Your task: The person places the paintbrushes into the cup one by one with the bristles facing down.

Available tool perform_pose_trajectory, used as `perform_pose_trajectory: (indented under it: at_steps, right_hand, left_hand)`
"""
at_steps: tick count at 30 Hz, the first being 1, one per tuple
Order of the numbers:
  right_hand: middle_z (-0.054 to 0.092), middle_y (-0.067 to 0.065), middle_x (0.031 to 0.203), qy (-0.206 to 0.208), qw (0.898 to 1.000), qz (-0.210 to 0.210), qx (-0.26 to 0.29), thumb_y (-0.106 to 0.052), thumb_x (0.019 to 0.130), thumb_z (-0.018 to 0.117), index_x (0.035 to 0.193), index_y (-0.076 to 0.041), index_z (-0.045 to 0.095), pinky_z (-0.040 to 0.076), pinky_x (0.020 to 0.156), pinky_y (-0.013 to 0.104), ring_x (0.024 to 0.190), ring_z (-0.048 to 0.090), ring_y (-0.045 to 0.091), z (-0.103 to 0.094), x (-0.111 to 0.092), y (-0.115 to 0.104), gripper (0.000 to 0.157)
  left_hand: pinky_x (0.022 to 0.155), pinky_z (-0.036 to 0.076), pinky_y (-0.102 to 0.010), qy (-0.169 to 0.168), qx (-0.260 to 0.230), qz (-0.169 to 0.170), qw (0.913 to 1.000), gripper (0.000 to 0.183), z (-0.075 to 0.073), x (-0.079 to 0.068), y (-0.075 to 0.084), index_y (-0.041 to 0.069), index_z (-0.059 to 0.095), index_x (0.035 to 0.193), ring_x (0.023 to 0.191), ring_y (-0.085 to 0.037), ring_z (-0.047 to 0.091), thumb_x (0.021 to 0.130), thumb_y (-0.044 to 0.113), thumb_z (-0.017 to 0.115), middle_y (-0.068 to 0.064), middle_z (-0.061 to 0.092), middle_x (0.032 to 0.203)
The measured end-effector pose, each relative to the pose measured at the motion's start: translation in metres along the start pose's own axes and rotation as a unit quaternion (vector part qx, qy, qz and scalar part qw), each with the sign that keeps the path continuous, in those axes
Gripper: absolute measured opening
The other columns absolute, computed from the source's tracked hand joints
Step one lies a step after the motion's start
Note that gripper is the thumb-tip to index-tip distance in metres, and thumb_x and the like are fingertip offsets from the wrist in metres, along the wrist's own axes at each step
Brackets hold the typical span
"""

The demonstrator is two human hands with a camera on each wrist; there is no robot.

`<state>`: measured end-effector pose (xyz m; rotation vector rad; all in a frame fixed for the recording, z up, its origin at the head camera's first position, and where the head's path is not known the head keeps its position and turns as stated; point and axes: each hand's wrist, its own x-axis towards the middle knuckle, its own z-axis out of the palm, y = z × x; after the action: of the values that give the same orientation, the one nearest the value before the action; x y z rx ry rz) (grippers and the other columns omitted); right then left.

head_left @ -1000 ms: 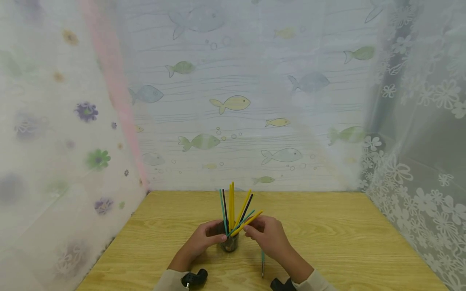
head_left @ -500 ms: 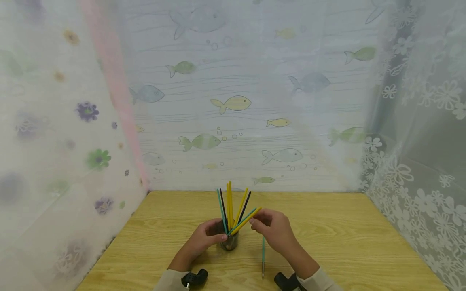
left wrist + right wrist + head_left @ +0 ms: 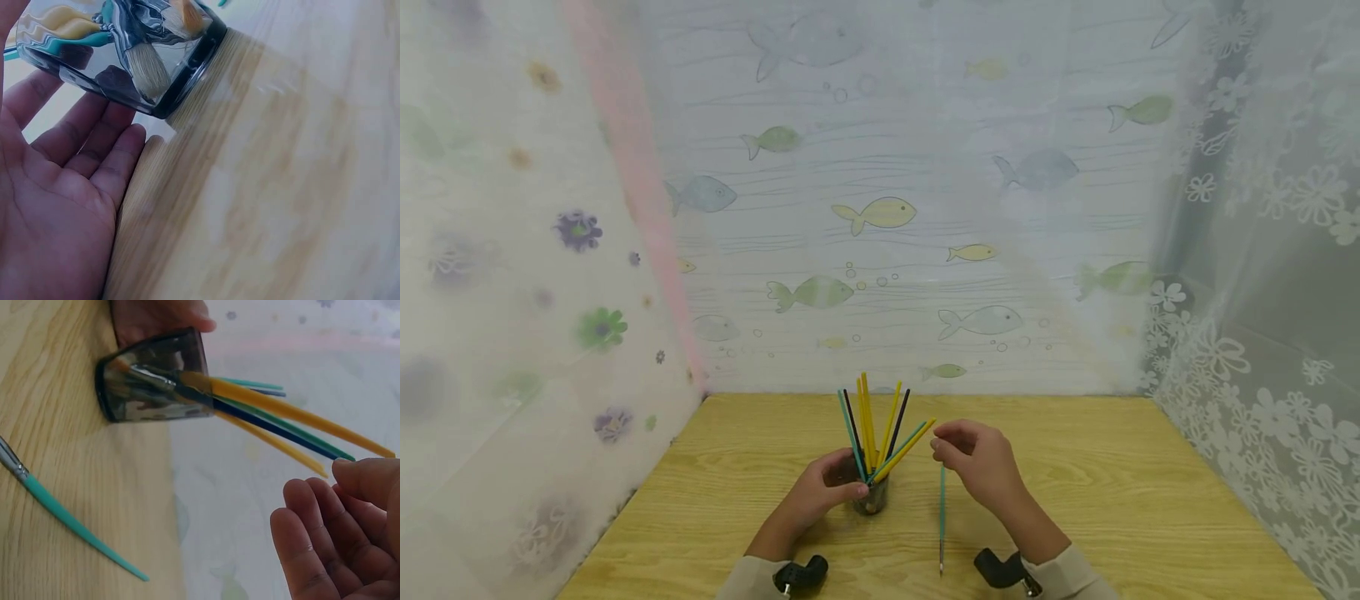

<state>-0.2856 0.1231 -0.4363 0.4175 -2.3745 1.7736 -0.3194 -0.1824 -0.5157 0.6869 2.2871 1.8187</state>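
A smoky see-through cup (image 3: 874, 502) stands on the table, holding several paintbrushes with handles up and bristles down. My left hand (image 3: 818, 492) grips the cup from the left, thumb at its rim and fingers behind. Bristles (image 3: 149, 70) show through the cup wall in the left wrist view. The handles are yellow, teal and dark; a yellow handle (image 3: 913, 444) and a teal one lean out to the right. My right hand (image 3: 985, 468) hovers beside their tips, fingers loosely bent, holding nothing. In the right wrist view its thumb (image 3: 365, 478) appears close to the handle ends.
One teal paintbrush (image 3: 942, 508) lies on the wood-grain table (image 3: 1097, 492), right of the cup and below my right hand. A fish-patterned curtain (image 3: 887, 333) hangs behind the table. Flowered sheets (image 3: 602, 329) close off both sides.
My right hand has moved up and right, away from the handles it was touching. The upright brushes now lean more to the left. My left hand keeps its grip on the cup.
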Motion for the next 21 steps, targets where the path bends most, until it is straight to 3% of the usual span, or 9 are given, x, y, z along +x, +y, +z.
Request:
perform_pose_trajectory:
  at_steps: [12, 21]
  right_hand:
    - [0.074, 0.009, 0.097, 0.004, 0.999, 0.044, -0.014, -0.019, 0.095, 0.077, 0.111, -0.007, 0.074, 0.063, 0.071, 0.033, 0.083, 0.074, 0.019, -0.006, 0.003, 0.013, 0.020]
    - [0.072, 0.010, 0.098, -0.006, 0.997, 0.076, -0.033, -0.018, 0.095, 0.077, 0.111, -0.001, 0.072, 0.063, 0.065, 0.035, 0.083, 0.074, 0.028, -0.010, 0.006, 0.035, 0.024]
  left_hand:
    - [0.096, 0.055, -0.028, -0.004, -0.001, 0.001, 1.0000, 0.048, 0.001, -0.002, 0.001, 0.005, 0.060, 0.138, 0.115, -0.021, 0.067, 0.095, 0.018, 0.077, -0.015, 0.067, 0.129]
    - [0.095, 0.055, -0.031, -0.010, -0.003, 0.000, 1.0000, 0.045, 0.000, -0.001, 0.001, 0.007, 0.060, 0.136, 0.113, -0.025, 0.066, 0.096, 0.018, 0.076, -0.013, 0.066, 0.126]
